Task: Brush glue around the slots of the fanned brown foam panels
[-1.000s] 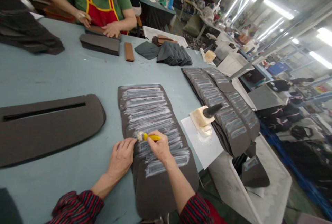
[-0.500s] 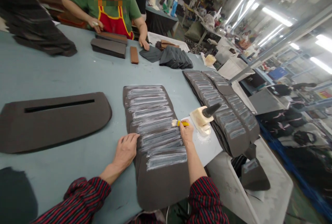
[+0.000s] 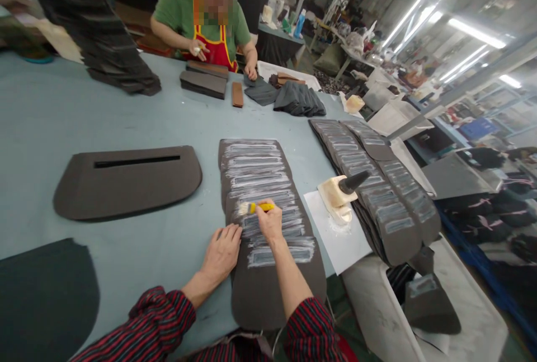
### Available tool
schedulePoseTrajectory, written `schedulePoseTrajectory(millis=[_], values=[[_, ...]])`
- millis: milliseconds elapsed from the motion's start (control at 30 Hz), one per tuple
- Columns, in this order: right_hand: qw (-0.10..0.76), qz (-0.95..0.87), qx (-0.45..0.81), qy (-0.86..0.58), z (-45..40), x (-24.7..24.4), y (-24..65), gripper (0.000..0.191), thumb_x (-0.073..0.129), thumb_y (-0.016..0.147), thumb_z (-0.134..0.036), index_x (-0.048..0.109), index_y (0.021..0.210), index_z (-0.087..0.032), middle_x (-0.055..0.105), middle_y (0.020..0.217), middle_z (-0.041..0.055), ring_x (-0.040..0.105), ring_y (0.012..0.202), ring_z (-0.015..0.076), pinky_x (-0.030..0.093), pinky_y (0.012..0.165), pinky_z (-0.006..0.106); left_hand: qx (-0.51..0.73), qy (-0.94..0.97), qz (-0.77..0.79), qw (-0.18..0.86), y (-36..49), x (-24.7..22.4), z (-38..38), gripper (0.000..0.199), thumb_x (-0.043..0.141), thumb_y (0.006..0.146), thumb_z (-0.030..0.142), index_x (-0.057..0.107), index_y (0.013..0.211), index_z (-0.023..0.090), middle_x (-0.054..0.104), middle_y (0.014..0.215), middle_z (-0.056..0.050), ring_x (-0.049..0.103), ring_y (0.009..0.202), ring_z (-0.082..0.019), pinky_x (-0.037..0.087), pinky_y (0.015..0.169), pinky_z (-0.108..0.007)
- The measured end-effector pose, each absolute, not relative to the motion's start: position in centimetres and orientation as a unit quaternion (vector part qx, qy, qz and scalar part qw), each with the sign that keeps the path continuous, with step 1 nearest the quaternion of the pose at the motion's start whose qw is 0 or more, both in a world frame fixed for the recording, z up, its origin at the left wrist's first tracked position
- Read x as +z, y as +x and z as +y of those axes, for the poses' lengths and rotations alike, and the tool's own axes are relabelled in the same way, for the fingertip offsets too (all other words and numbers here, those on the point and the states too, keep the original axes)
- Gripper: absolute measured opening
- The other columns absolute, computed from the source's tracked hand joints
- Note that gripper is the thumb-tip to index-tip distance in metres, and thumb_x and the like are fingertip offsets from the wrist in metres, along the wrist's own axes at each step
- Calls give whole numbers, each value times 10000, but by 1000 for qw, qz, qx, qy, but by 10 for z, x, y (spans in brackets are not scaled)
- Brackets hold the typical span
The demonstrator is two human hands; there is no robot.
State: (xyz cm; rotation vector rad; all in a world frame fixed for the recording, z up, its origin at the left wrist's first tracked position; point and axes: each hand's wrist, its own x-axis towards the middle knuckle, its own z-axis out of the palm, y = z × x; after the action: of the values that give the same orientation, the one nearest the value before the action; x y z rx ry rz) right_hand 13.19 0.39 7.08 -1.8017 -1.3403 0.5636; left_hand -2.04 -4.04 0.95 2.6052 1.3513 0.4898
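My right hand [image 3: 271,223] is closed around the yellow handle of a small brush [image 3: 254,207]. Its pale bristles are over the left side of a row of overlapping dark panels [image 3: 277,300]. Each panel has a slot-like rectangle ringed with whitish smears. My left hand [image 3: 223,249] lies flat at the left edge of these panels, fingers stretched out and fingertips touching them. To the right, a cream-coloured container with a black spout [image 3: 335,191] rests on a white sheet [image 3: 339,250] spotted with white drops.
Slotted dark panels [image 3: 130,188] lie to the left, near a dark green piece [image 3: 46,295]. More smeared panels [image 3: 398,247] fan out at right above a pale bin [image 3: 373,306]. Across the table, a co-worker [image 3: 218,43] handles small pieces beside a tall dark stack [image 3: 113,43].
My right hand has carried the brush leftward across the panels, from their right edge to the left side. The left hand stays at the panels' edge. The camera view has shifted.
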Motion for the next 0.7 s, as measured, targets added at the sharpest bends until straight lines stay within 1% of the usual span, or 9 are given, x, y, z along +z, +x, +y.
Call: schedulePoseTrajectory(millis=[67,100,200,267,367,433,500,567,700], values=[[414,-512,175,-732,6,70,129,150,482,814,-280,619,783,-227,608,703,-3,523,650,146,409,672,246,168,872,453,81,-20,9,-40,374,371,904,158,573,1219,144,616,1238,-145,537,1164,-264,353,990,-431],[414,-532,173,-718,5,69,129,154,480,815,-282,623,794,-230,618,725,0,530,667,145,409,683,245,172,871,454,78,-20,9,-40,371,378,901,158,576,1214,147,619,1232,-146,541,1158,-264,355,987,-430],[399,-587,234,-665,2,64,141,146,509,793,-305,635,820,-238,627,721,-22,535,646,132,410,654,226,183,870,454,67,-21,6,-39,356,408,895,175,589,1199,153,628,1214,-152,551,1139,-265,366,972,-431],[407,-548,244,-689,1,60,172,152,522,761,-325,632,798,-227,614,683,-34,524,611,126,410,616,218,184,871,451,60,-21,4,-39,353,420,894,185,592,1200,151,629,1213,-153,551,1138,-267,373,962,-430],[442,-439,163,-765,-2,64,240,189,519,713,-365,609,734,-200,585,644,-32,506,601,130,415,610,229,177,874,449,57,-20,1,-40,357,419,897,187,588,1207,136,623,1227,-150,542,1146,-271,375,960,-432],[451,-398,111,-791,-5,70,279,219,501,709,-384,597,730,-189,568,637,-28,490,612,137,411,628,244,173,874,451,57,-19,0,-40,359,415,900,188,585,1211,130,620,1231,-147,537,1147,-274,373,963,-435],[455,-383,84,-800,-11,76,297,234,491,725,-389,597,749,-182,556,639,-27,479,619,136,397,634,247,173,872,453,63,-18,0,-40,359,419,899,188,582,1213,133,620,1231,-146,536,1149,-276,374,962,-435],[463,-391,91,-790,-18,80,293,227,503,741,-378,606,771,-178,544,637,-34,471,604,126,385,618,238,178,868,457,74,-18,0,-39,351,423,896,185,584,1205,142,624,1223,-140,540,1142,-272,377,957,-429],[498,-424,178,-735,-39,84,241,188,545,772,-337,617,826,-172,564,686,-29,474,593,109,394,597,223,210,847,473,121,-20,5,-37,325,401,910,173,578,1183,171,636,1192,-106,555,1111,-225,375,967,-398]])
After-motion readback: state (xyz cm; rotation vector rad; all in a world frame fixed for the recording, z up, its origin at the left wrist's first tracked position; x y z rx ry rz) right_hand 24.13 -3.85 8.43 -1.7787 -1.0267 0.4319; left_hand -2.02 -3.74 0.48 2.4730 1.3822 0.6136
